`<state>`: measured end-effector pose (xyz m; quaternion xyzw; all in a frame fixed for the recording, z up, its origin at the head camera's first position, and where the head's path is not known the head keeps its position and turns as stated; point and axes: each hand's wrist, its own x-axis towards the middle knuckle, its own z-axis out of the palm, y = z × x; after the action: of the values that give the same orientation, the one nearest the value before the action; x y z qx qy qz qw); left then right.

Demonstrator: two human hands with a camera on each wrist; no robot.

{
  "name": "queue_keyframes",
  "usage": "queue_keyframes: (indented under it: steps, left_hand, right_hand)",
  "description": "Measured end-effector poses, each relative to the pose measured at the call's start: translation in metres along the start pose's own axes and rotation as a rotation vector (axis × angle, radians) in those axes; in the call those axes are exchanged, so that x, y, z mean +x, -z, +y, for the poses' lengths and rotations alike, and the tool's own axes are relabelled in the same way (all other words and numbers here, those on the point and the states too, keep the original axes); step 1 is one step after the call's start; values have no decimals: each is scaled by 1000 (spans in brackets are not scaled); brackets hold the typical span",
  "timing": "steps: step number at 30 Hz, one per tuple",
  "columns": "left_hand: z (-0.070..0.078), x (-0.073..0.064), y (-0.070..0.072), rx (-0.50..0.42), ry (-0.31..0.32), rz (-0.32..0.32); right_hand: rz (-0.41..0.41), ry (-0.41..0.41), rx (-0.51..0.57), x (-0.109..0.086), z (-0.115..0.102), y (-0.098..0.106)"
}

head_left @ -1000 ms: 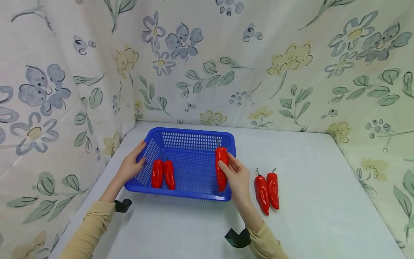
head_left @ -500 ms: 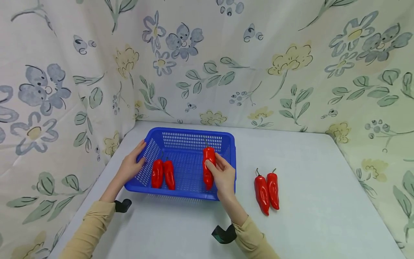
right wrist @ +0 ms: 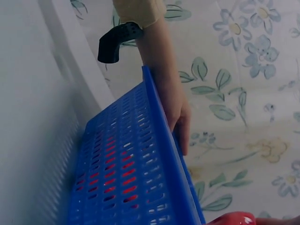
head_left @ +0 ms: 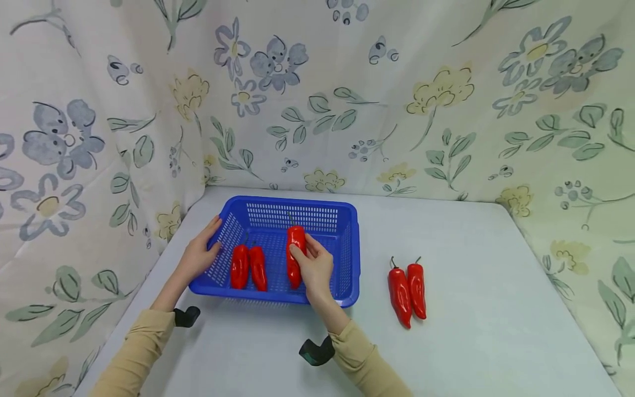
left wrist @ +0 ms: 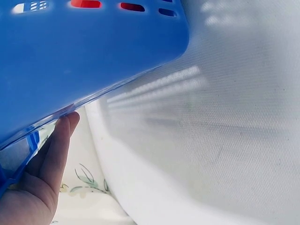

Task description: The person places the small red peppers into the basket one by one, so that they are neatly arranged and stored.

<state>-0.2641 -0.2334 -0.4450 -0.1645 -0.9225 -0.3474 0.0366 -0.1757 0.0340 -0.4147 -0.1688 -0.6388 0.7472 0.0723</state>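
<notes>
A blue plastic basket stands on the white table, with two red peppers, a left one and a right one, lying side by side in its left part. My right hand pinches another red pepper, stem pointing away, over the middle of the basket; whether it touches the bottom cannot be told. At the basket's left end, my left hand holds the rim, thumb on the inner side. In the left wrist view its fingers lie against the outer wall.
Two more red peppers, a longer one and a shorter one, lie close together on the white table, right of the basket. A flowered cloth hangs behind and along the sides.
My right hand has carried its pepper leftward, from the basket's right end to its middle. The left hand stays on the rim, and the view has shifted slightly.
</notes>
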Motion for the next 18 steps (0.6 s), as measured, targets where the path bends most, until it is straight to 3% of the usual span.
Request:
queue_keyframes:
  steps: [5, 12, 18]
  left_hand:
    - [0, 0, -1, -5, 9, -2]
    - [2, -1, 2, 1, 9, -7]
    - [4, -2, 0, 4, -5, -1]
  right_hand:
    - [-4, -14, -11, 2, 5, -10]
    - [-11, -101, -39, 8, 10, -27]
    - [20, -129, -123, 14, 15, -39]
